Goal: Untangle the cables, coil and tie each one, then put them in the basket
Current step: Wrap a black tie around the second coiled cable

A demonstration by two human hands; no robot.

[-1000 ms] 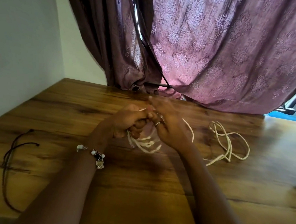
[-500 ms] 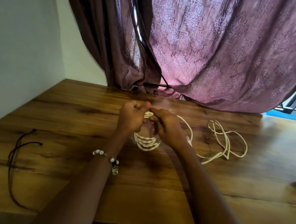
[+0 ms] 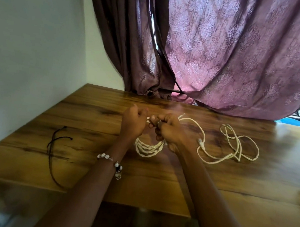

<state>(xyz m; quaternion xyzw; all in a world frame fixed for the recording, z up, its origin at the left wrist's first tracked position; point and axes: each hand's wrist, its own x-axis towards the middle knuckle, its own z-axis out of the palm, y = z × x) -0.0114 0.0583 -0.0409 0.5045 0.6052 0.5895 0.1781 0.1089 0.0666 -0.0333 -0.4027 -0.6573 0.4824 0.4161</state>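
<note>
Head view: left hand and right hand, both fisted, grip a coiled white cable above the table; its loose tail lies to the right, a black cord left.

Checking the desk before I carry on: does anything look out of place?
Nothing damaged. The white cable beyond the right hand sprawls in loose loops, and a thin black cord lies loose near the table edge.

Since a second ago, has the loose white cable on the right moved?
No. The loose white cable lies in the same loops by the table's far right edge.
</note>
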